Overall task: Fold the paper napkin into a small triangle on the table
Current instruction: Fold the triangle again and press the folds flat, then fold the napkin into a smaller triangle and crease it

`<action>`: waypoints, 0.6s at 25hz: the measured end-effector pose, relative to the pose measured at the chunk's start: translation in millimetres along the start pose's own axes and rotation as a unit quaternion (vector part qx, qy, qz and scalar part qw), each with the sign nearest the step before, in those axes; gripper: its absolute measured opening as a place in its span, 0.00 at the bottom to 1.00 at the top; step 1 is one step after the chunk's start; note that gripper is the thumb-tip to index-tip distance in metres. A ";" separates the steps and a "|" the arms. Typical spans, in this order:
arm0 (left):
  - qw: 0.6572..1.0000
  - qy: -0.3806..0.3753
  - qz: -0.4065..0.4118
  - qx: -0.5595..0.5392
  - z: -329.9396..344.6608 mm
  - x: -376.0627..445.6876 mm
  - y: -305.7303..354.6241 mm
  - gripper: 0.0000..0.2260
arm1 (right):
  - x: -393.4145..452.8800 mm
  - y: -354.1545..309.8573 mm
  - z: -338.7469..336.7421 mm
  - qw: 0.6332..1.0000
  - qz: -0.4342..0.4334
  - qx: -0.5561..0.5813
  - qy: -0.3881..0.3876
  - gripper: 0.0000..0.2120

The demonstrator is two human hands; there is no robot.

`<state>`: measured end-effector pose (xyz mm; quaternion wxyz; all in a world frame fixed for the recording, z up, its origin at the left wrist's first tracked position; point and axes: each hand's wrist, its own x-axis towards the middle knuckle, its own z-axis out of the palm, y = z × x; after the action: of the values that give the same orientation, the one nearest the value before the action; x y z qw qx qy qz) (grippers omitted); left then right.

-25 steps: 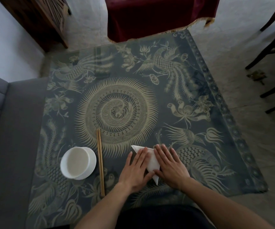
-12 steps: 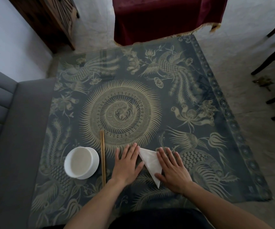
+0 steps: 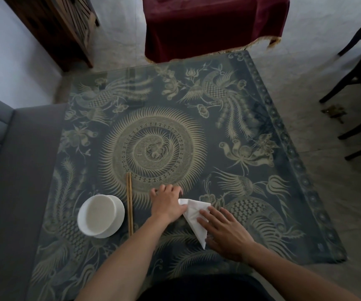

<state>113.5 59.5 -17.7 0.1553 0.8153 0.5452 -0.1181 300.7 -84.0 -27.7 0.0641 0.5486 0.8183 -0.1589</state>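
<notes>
The white paper napkin [image 3: 193,217] lies folded in a long triangle on the patterned table [image 3: 262,170], near the front edge, its sharp tip pointing toward me. My left hand [image 3: 166,203] sits at the napkin's upper left corner with its fingers curled, and that corner shows between thumb and index finger. My right hand [image 3: 225,231] lies flat with straight fingers pressing on the napkin's right side. Part of the napkin's right edge is hidden under those fingers.
A white bowl [image 3: 100,216] stands left of my hands, with a pair of wooden chopsticks [image 3: 129,205] lying between bowl and left hand. A grey sofa [image 3: 12,170] borders the table's left edge. Dark chair legs [image 3: 359,135] stand at the right.
My left hand went from lying flat beside the napkin to curling at its upper left corner. My right hand slid further onto the napkin. The camera view shifted slightly.
</notes>
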 end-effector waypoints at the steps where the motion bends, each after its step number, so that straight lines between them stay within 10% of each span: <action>1: 1.000 -0.007 -0.001 -0.002 -0.6 0.8 0.7 0.14 | -0.4 0.0 -0.7 1.000 -0.001 0.000 -0.002 0.30; 15: 0.907 -0.068 -0.105 -0.403 -7.5 7.1 -1.1 0.05 | -3.1 -5.8 -0.6 0.999 0.003 -0.024 0.041 0.30</action>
<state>115.4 68.8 -13.4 0.4936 0.6115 0.6171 0.0411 296.6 -88.6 -25.1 0.0440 0.5557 0.8220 -0.1160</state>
